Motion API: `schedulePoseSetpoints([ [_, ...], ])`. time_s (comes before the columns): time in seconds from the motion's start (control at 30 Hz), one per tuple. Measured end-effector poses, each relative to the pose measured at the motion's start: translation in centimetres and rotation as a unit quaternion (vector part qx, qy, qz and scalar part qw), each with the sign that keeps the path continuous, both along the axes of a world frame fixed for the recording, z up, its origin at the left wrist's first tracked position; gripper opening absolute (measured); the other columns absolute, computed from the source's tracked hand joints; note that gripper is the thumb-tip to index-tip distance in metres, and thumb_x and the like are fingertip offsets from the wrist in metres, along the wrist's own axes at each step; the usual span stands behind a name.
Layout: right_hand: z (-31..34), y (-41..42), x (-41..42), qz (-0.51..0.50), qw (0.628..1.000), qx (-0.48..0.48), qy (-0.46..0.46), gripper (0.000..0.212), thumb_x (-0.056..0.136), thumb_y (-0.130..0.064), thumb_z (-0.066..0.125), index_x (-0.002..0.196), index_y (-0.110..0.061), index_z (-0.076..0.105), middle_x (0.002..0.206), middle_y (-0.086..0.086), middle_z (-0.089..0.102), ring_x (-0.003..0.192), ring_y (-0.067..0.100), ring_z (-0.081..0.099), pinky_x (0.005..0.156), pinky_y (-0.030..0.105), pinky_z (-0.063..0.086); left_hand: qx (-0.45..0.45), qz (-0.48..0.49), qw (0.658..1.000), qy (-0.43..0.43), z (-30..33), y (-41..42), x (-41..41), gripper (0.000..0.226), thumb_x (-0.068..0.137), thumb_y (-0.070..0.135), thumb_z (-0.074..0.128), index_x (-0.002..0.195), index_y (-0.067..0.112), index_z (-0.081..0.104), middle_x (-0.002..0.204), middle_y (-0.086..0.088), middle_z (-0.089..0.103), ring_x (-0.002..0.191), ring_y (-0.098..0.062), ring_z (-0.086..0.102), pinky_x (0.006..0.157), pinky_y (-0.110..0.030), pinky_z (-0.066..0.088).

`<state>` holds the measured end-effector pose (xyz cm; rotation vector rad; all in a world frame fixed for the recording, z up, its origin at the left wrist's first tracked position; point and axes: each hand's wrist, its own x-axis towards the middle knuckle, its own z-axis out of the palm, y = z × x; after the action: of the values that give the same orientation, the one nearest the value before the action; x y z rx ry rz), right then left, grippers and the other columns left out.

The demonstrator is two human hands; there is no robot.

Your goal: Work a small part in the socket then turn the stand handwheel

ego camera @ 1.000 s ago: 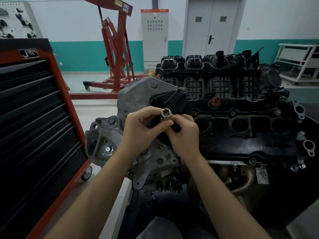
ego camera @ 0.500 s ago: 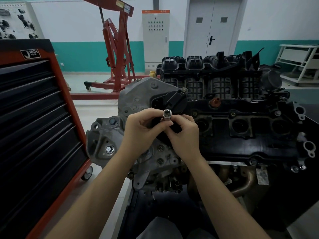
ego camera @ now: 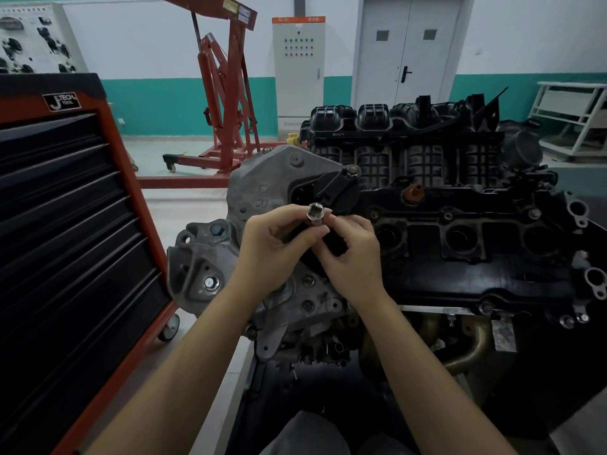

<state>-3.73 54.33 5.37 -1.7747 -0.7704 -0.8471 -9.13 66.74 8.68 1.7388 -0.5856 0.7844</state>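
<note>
Your two forearms reach up from the bottom edge and meet over the near end of the engine (ego camera: 460,257). Your left hand (ego camera: 272,251) has its fingers and thumb curled round a small silver socket (ego camera: 315,215), which stands nearly upright with its square drive hole facing you. The thumb lies across the socket's lower part. Your right hand (ego camera: 353,257) is tucked close against the left, its fingers bent in toward the base of the socket; it seems to pinch something small there, but what lies between those fingertips is hidden. The socket sits above the grey metal cover (ego camera: 262,192) at the engine's left end, just in front of a black round cap (ego camera: 338,192).

To the right of your hands, the dark top of the engine shows a row of round openings, with a small orange plug (ego camera: 414,193) behind them. Farther back rises the ribbed black manifold (ego camera: 410,139).

On your left stands a red tool cabinet (ego camera: 82,224) with black drawers, on casters. Beyond it, on the floor, is a red engine hoist (ego camera: 226,93). Against the far wall stand a grey control cabinet (ego camera: 298,77) and a pale double door (ego camera: 407,50), and a white rack (ego camera: 571,116) sits at far right.
</note>
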Motion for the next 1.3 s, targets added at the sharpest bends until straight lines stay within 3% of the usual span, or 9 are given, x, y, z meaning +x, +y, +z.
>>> schedulePoseSetpoints([
  [0.2,-0.37,0.02,0.32,-0.008,1.0,0.014,-0.004,0.015,0.08,-0.015,0.071,0.093,-0.007,0.073,0.085,0.002,0.073,0.086,-0.004,0.049,0.082,0.039,0.048,0.026,0.0,1.0,-0.001,0.03,-0.03,0.13,0.023,0.081,-0.005,0.071,0.1,0.007,0.069,0.096,-0.008,0.071,0.095,-0.022,0.069,0.088,-0.035,0.055],
  [0.37,-0.16,0.06,0.22,-0.01,1.0,0.018,0.0,0.021,0.081,-0.024,0.067,0.096,-0.01,0.073,0.09,-0.005,0.072,0.095,-0.022,0.045,0.086,0.035,0.046,0.019,0.033,0.999,-0.026,-0.21,-0.06,0.19,0.025,0.079,0.0,0.073,0.097,0.016,0.07,0.095,0.007,0.072,0.091,-0.008,0.07,0.084,-0.022,0.053],
  [0.53,-0.29,0.0,0.22,-0.013,1.0,0.005,0.025,0.023,0.081,-0.016,0.067,0.102,-0.008,0.073,0.085,0.001,0.071,0.089,0.012,0.053,0.082,0.038,0.048,0.028,-0.002,1.0,-0.013,-0.08,0.03,0.26,0.029,0.083,0.001,0.067,0.102,0.022,0.068,0.103,0.011,0.071,0.1,-0.013,0.068,0.09,-0.028,0.053],
  [0.63,-0.33,0.04,0.24,-0.017,0.999,0.007,0.033,0.015,0.081,-0.014,0.074,0.094,-0.007,0.075,0.086,0.001,0.072,0.089,0.01,0.054,0.084,0.038,0.046,0.032,0.013,0.999,-0.029,-0.17,0.03,0.33,0.023,0.079,0.003,0.073,0.098,0.016,0.069,0.096,-0.001,0.072,0.092,-0.019,0.07,0.084,-0.037,0.056],
  [0.77,-0.15,0.02,0.18,-0.011,1.0,0.004,0.014,0.016,0.08,-0.017,0.071,0.092,-0.007,0.074,0.089,0.0,0.073,0.089,-0.003,0.05,0.089,0.033,0.043,0.019,0.017,0.999,-0.031,-0.39,0.03,0.48,0.022,0.08,0.004,0.073,0.097,0.017,0.07,0.096,0.006,0.073,0.092,-0.016,0.07,0.084,-0.033,0.056],
  [0.9,-0.07,0.11,0.0,-0.027,0.999,-0.025,-0.024,0.021,0.08,-0.012,0.066,0.098,-0.004,0.072,0.085,0.006,0.073,0.091,0.01,0.052,0.087,0.033,0.042,0.017,-0.014,1.0,-0.014,-0.42,0.22,0.4,0.025,0.085,0.006,0.068,0.106,0.019,0.069,0.103,0.016,0.072,0.101,-0.011,0.068,0.089,-0.024,0.052],
  [1.1,-0.2,0.05,0.08,-0.032,0.999,-0.011,0.031,0.017,0.081,-0.018,0.071,0.093,-0.006,0.075,0.087,0.003,0.073,0.095,0.022,0.058,0.087,0.04,0.045,0.024,0.02,0.999,-0.045,-0.27,0.1,0.46,0.024,0.078,0.002,0.075,0.094,0.018,0.069,0.094,0.004,0.071,0.09,-0.013,0.069,0.083,-0.029,0.055],
  [1.23,0.15,0.12,-0.17,-0.023,0.999,-0.023,-0.006,0.023,0.081,-0.018,0.066,0.1,-0.007,0.073,0.09,0.003,0.073,0.092,0.006,0.054,0.09,0.03,0.04,0.006,0.006,1.0,-0.024,-0.32,0.06,0.37,0.025,0.083,-0.002,0.068,0.103,0.012,0.068,0.1,0.002,0.071,0.098,-0.012,0.069,0.088,-0.025,0.053],
  [1.3,0.08,0.12,-0.06,-0.023,0.999,-0.029,-0.017,0.021,0.081,-0.014,0.066,0.099,-0.006,0.073,0.087,0.004,0.073,0.091,0.003,0.049,0.088,0.033,0.041,0.002,-0.004,1.0,-0.015,-0.35,0.17,0.33,0.023,0.085,-0.002,0.065,0.106,0.007,0.067,0.102,-0.003,0.072,0.101,-0.016,0.069,0.091,-0.028,0.053],
])
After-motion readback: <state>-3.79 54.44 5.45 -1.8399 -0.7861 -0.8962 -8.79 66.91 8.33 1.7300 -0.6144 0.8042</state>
